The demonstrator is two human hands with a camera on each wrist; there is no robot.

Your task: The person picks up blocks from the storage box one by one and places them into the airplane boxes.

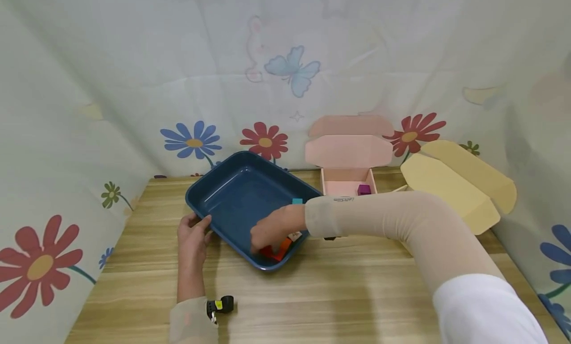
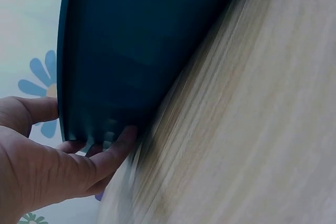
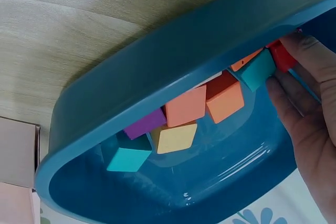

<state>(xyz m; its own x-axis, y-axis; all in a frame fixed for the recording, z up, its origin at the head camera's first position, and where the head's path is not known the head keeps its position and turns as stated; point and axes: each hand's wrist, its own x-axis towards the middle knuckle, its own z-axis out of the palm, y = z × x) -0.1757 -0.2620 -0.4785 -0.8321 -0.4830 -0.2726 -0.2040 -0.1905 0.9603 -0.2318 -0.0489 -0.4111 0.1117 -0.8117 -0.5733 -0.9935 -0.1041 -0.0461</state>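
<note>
My left hand (image 1: 193, 241) grips the left end of a dark blue tray (image 1: 241, 198), thumb on the rim and fingers underneath. The tray is tilted, its left side raised off the table. Inside, small coloured blocks have gathered along the near right wall. My right hand (image 1: 273, 228) reaches in there; in the right wrist view its thumb and fingers are around a red block (image 3: 283, 59), partly covered by them. A teal block (image 3: 258, 70) lies against a fingertip. Farther along are orange, purple and yellow (image 3: 176, 138) blocks and another teal block (image 3: 128, 159).
A pink open box (image 1: 348, 179) with a purple block (image 1: 364, 189) in it stands behind the tray, to the right. Beyond my right arm is an open yellow box (image 1: 450, 190), partly hidden by the sleeve. A patterned cloth (image 1: 134, 76) hangs around the wooden table (image 1: 312, 299).
</note>
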